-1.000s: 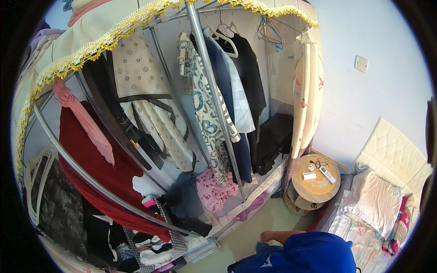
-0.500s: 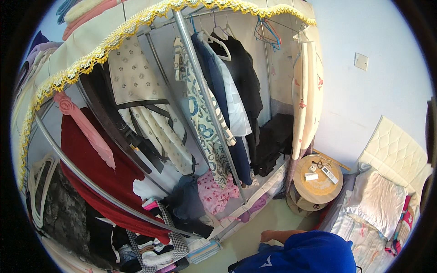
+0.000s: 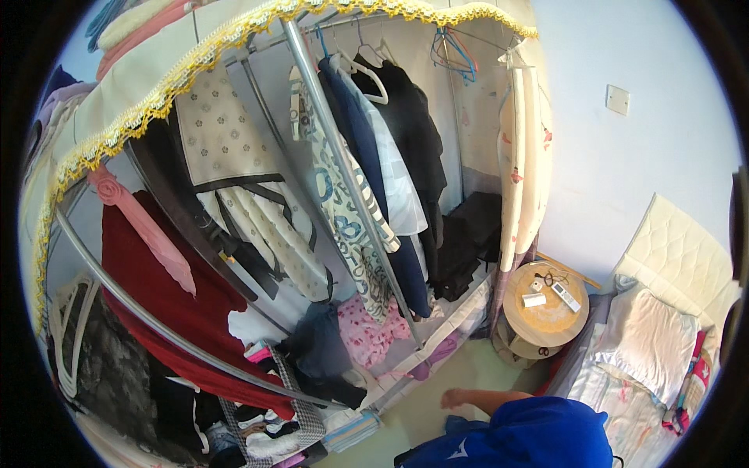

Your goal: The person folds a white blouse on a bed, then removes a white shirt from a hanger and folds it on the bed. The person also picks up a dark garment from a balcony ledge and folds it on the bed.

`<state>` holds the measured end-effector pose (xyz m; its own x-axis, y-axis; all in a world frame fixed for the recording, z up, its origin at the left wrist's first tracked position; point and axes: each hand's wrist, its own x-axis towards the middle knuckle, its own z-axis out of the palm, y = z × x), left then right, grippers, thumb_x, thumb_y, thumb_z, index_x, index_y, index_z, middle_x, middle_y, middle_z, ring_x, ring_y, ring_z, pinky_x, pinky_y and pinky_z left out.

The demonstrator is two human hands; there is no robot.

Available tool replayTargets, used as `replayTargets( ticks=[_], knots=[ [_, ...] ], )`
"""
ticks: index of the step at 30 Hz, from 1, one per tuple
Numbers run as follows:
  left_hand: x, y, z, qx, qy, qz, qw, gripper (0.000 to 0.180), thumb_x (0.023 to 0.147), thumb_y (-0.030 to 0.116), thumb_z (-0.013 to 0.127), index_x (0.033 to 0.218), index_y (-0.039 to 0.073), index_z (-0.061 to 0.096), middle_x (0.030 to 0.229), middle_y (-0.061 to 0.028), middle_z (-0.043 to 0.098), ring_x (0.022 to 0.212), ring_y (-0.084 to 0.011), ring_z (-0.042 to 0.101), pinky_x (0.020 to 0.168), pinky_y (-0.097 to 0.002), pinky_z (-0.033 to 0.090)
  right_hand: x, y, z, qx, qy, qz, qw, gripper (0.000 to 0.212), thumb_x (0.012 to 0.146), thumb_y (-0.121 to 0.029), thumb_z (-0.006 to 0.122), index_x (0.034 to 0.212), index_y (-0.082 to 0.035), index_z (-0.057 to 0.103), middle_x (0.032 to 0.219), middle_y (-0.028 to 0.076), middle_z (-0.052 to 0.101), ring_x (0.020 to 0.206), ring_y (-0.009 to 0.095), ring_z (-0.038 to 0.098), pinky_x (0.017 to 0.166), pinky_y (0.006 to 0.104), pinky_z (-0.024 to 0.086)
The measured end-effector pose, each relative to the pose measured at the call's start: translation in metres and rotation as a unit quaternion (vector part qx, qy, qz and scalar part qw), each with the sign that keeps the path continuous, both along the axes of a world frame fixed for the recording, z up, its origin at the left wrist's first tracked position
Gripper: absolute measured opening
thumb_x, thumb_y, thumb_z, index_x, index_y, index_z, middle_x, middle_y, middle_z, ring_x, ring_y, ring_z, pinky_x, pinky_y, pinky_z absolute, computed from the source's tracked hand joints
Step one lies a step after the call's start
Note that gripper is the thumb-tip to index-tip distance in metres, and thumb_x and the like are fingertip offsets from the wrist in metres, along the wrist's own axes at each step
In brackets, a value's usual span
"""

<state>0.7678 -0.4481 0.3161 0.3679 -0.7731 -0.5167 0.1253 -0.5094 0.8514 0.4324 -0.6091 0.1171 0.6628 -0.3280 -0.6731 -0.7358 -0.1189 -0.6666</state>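
My right arm comes out of a blue short sleeve (image 3: 546, 425) at the lower edge and reaches left, bent across my front. At its end, my right hand (image 3: 452, 398) hangs over the pale floor. It looks small and blurred, its fingers cannot be made out, and no held thing shows. Below it is a bit of blue cloth (image 3: 459, 424). The nearest wardrobe things are a folded striped cloth (image 3: 353, 431) and a dark garment (image 3: 339, 390) at the front edge. My left hand is not in view.
A metal-framed wardrobe holds hanging clothes, including a dark red garment (image 3: 168, 273), a patterned scarf (image 3: 226, 132) and a black top (image 3: 406, 117). A metal pole (image 3: 347, 164) crosses its front. On the right stand a round side table (image 3: 538, 331) with a white remote (image 3: 565, 296), and a bed with a pillow (image 3: 644, 335).
The view has shifted slightly, so the wardrobe sits a little further left. My right hand has risen slightly and moved a little left; the clothes hang as before.
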Motion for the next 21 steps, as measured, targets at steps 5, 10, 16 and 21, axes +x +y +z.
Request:
replayTargets(
  ticks=[5,10,16,21],
  knots=[
    [0.014,0.031,0.01,-0.001,-0.018,0.035,0.999,0.036,0.097,0.013,0.054,0.13,0.001,0.051,0.129,-0.0116,0.056,0.114,-0.0182,0.055,0.099,-0.0321,0.042,0.07,-0.116,0.296,-0.245,-0.483,-0.185,0.82,0.025,0.097,-0.025,0.053,0.11,-0.005,0.059,0.096,0.003,0.061,0.087,0.012,0.058,0.077,0.0292,0.05],
    [0.03,0.012,0.067,-0.154,-0.058,-0.026,0.986,0.036,0.097,0.013,0.054,0.131,0.001,0.051,0.13,-0.0118,0.055,0.116,-0.0183,0.054,0.1,-0.0321,0.042,0.071,-0.199,0.612,-0.434,-0.66,-0.282,0.544,0.023,0.089,-0.014,0.065,0.108,-0.002,0.063,0.102,0.012,0.065,0.092,0.02,0.064,0.085,0.0294,0.049],
    [0.007,-0.169,0.349,-0.44,-0.35,-0.131,0.817,0.045,0.091,0.009,0.06,0.135,0.005,0.051,0.124,-0.0069,0.06,0.112,-0.0162,0.055,0.094,-0.0295,0.043,0.118,-0.26,0.704,-0.836,-0.372,-0.263,0.305,0.033,0.07,-0.018,0.075,0.101,-0.009,0.069,0.128,0.017,0.055,0.12,0.033,0.05,0.099,0.0435,0.04],
    [-0.055,-0.309,0.469,-0.515,-0.556,-0.141,0.637,0.055,0.086,0.002,0.054,0.139,0.011,0.047,0.144,-0.0192,0.041,0.129,-0.0348,0.045,0.099,-0.0374,0.043,0.096,-0.295,0.694,-0.843,-0.329,-0.224,0.361,0.016,0.076,-0.012,0.059,0.087,-0.007,0.069,0.127,0.017,0.056,0.105,0.032,0.058,0.086,0.0438,0.047]
  ],
)
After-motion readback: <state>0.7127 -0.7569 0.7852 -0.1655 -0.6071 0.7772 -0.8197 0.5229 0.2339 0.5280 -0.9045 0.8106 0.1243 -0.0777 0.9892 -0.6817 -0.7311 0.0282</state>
